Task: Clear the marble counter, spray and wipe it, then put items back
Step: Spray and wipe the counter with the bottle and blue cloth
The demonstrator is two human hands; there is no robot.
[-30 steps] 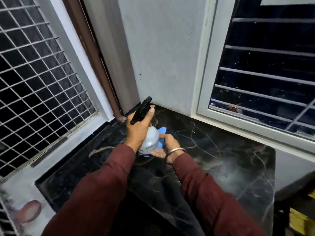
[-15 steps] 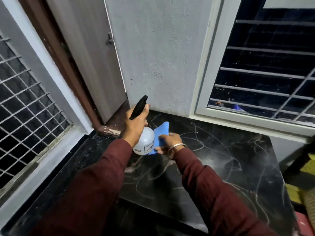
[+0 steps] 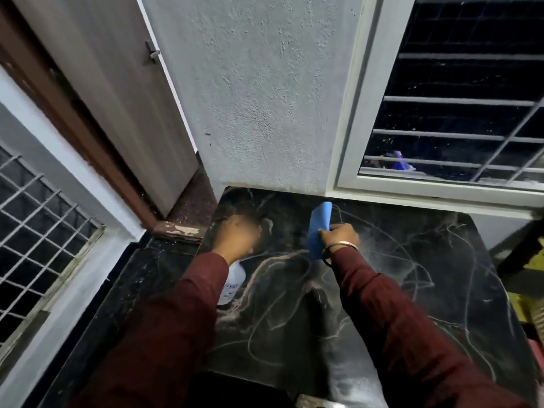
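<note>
The black marble counter with pale veins fills the lower middle of the head view. My left hand, blurred by motion, grips the top of a white spray bottle whose body hangs under my wrist; its black trigger is hidden by the hand. My right hand, with a metal bangle on the wrist, holds a folded blue cloth upright above the counter's far part. A faint haze shows over the marble to the right of that hand.
A textured white wall backs the counter. A barred window is at the right, a grey door with a brown frame at the left, and a metal grille at far left. Yellow items sit beyond the right edge.
Both hands have spread apart: the left with the bottle has tilted forward and down, the right has lifted the blue cloth away from the bottle. The view has swung right.
</note>
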